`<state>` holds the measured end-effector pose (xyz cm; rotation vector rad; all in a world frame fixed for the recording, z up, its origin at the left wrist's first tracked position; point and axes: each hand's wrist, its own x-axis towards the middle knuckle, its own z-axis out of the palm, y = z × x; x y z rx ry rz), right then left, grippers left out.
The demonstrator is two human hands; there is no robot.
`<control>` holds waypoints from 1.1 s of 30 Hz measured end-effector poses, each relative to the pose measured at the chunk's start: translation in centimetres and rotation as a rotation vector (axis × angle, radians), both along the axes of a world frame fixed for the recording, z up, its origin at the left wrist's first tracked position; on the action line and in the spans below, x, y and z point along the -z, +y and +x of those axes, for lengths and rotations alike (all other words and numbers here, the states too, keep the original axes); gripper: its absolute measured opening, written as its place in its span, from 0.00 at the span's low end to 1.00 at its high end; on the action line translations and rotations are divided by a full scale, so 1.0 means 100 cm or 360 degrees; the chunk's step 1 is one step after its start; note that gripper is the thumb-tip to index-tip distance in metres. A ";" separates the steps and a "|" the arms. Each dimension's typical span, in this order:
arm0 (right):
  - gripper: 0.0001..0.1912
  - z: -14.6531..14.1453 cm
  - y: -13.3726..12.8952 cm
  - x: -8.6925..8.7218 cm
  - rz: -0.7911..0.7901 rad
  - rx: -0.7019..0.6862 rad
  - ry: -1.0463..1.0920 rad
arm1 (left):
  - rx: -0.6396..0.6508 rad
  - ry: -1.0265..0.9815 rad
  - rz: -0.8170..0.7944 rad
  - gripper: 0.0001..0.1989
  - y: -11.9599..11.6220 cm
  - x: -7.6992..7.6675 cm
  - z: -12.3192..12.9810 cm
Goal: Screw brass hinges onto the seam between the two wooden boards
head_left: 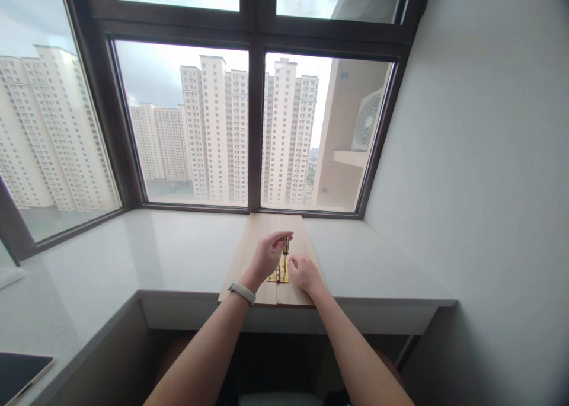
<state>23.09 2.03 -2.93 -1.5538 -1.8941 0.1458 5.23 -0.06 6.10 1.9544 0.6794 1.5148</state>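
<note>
Two pale wooden boards [240, 269] lie side by side on the white sill, with a narrow seam between them. A gold-coloured hinge [281, 275] with dark holes lies flat across that seam. Above it stands an upright screwdriver [285, 246] with a yellow and black handle, its tip reaching down to the hinge. My left hand [271, 253], with a light watch band on the wrist, has its fingers closed round the handle. Beside the hinge's right edge, my right hand [304, 272] rests with its fingers curled near the screwdriver's shaft; what they pinch is too small to make out.
The white sill [377, 264] spreads to both sides of the boards, its front edge just before my forearms. Behind stands a dark-framed window [254, 127]. A tablet-like device [24, 373] lies at the lower left. A wall [480, 157] rises at right.
</note>
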 end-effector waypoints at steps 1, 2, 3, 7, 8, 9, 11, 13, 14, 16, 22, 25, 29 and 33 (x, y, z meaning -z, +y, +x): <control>0.14 0.000 0.000 0.000 -0.0006 0.0002 -0.0002 | 0.0002 -0.0012 -0.0005 0.15 0.000 0.000 0.000; 0.14 0.000 0.000 0.000 -0.0010 0.0002 -0.0004 | -0.0006 -0.0021 -0.0001 0.14 0.000 0.000 0.001; 0.14 0.000 0.000 0.000 -0.0011 0.0003 -0.0008 | -0.0023 -0.0025 0.0008 0.14 0.000 0.000 0.001; 0.13 0.000 -0.001 -0.002 -0.0002 0.0004 -0.0031 | -0.0077 -0.0033 0.0049 0.13 -0.001 -0.001 0.001; 0.13 -0.001 -0.002 -0.003 -0.0001 0.0002 -0.0036 | -0.0066 -0.0029 0.0051 0.14 -0.001 -0.002 0.000; 0.13 -0.001 -0.003 -0.004 -0.0004 -0.0003 -0.0041 | -0.0048 -0.0017 0.0051 0.14 -0.001 -0.002 0.000; 0.13 -0.001 -0.004 -0.005 -0.0012 -0.0007 -0.0047 | -0.0012 0.0014 0.0052 0.16 -0.001 -0.003 0.000; 0.12 -0.002 -0.005 -0.007 -0.0018 -0.0001 -0.0049 | 0.0003 0.0031 0.0058 0.16 -0.002 -0.004 -0.001; 0.12 -0.002 -0.006 -0.007 -0.0022 0.0009 -0.0047 | 0.0004 0.0026 0.0055 0.16 -0.002 -0.004 -0.001; 0.12 -0.003 -0.007 -0.008 -0.0038 0.0025 -0.0048 | 0.0019 -0.0003 0.0028 0.16 -0.002 -0.004 0.000; 0.12 -0.002 -0.005 -0.007 -0.0056 0.0023 -0.0045 | 0.0024 -0.0067 -0.0025 0.13 -0.002 -0.002 0.001; 0.11 -0.001 -0.004 -0.005 -0.0021 0.0004 -0.0029 | -0.0009 -0.0068 0.0002 0.13 -0.001 -0.002 0.001; 0.11 -0.001 -0.005 -0.005 0.0009 -0.0016 -0.0013 | 0.0039 -0.0003 0.0018 0.15 -0.002 -0.003 0.001; 0.11 -0.003 -0.007 -0.008 -0.0021 0.0012 -0.0041 | 0.0010 0.0001 0.0014 0.16 -0.003 -0.004 0.000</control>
